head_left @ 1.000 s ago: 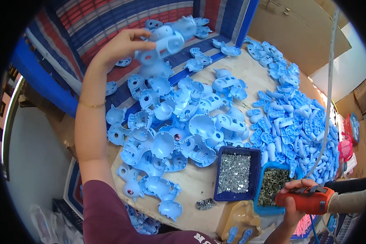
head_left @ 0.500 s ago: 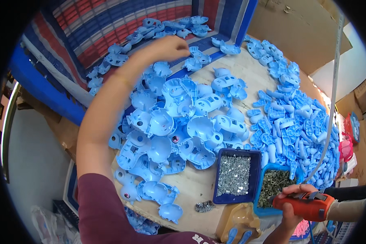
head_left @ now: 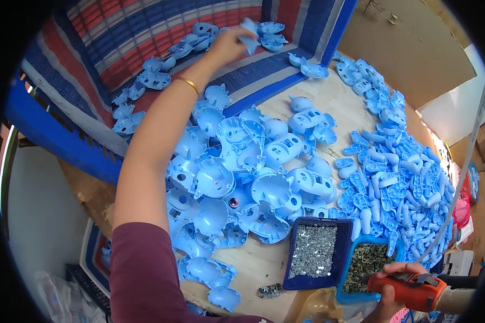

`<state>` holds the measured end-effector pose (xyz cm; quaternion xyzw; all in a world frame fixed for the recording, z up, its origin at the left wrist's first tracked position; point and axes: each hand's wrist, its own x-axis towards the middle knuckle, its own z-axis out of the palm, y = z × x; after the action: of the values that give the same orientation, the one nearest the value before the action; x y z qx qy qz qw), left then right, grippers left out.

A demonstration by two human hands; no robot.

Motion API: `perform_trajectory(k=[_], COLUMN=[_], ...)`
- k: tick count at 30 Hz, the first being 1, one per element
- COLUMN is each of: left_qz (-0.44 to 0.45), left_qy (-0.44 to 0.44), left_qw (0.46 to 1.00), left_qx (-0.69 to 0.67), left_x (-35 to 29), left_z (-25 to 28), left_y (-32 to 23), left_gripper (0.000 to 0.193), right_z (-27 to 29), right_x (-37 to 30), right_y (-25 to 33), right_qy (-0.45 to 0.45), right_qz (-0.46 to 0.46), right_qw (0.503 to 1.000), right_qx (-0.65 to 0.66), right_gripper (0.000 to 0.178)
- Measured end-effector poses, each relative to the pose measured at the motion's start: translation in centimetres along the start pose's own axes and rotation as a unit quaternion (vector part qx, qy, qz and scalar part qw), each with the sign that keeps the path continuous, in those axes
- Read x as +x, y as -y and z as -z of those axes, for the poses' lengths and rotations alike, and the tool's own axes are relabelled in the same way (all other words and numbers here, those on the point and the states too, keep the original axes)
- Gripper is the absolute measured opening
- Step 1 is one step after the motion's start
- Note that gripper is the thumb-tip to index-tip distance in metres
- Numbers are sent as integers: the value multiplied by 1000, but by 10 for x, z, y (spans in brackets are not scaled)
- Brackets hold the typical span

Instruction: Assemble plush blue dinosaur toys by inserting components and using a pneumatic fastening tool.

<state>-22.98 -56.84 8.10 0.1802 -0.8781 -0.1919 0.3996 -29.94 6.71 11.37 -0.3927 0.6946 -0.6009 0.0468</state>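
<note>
My left hand [head_left: 231, 45], fingers closed, holds a light-blue plastic shell piece [head_left: 249, 35] over the striped woven lining at the back. The piece is blurred by motion. A gold bangle [head_left: 189, 85] circles that wrist. At the lower right my right hand [head_left: 389, 295] is wrapped round an orange-red power screwdriver [head_left: 409, 289], its dark nose pointing left above a light-blue tray [head_left: 344, 280] of small dull metal parts. Below my left arm a large heap of blue shell halves [head_left: 215, 175] spreads over the table, several with round holes. One piece shows a pink-ringed eye.
A dark-blue tray [head_left: 292, 269] holds small shiny screws. Right of it lies a pile of small blue limb-shaped parts [head_left: 399, 183]. Blue shells line the striped-lined bin [head_left: 145, 32] with its blue frame edge. A tan tray [head_left: 315, 307] and a cardboard sheet [head_left: 404, 48] border the area.
My left hand has moved up and slightly right, and the blue shell piece now shows in its fingers. The right hand keeps hold of the screwdriver. The whole view has shifted a little.
</note>
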Motion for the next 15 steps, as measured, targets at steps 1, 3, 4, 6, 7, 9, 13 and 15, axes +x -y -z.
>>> perform_trajectory(k=[1, 3, 4, 6, 7, 9, 13, 15], left_qz=[26, 53, 145, 186, 176, 240, 273, 297], left_qy=[-66, -189, -224, -286, -305, -213, -167, -173], left_qw=[997, 971, 952, 899, 879, 911, 937, 924], left_qx=[-42, -135, -151, -274, -321, -258, -138, -169], left_x=[13, 29, 30, 29, 22, 5, -35, -36], left_z=[6, 44, 52, 86, 85, 83, 92, 80], left_y=[5, 47, 47, 81, 88, 111, 152, 120], left_gripper=[36, 39, 46, 58, 65, 74, 75, 69], right_z=[1, -1, 2, 7, 12, 39, -2, -1], right_x=[1, 0, -2, 0, 2, 8, -7, -4], right_y=[4, 2, 1, 3, 5, 5, 11, 13], right_qy=[-9, -8, -7, 67, 144, 224, -3, -5], right_qz=[1, -6, -20, -13, -4, -34, -89, -74], right_qw=[1000, 1000, 1000, 997, 988, 974, 996, 997], right_qx=[-12, -2, -9, 35, 64, 6, 28, 4], right_gripper=[69, 71, 67, 64, 62, 69, 63, 60])
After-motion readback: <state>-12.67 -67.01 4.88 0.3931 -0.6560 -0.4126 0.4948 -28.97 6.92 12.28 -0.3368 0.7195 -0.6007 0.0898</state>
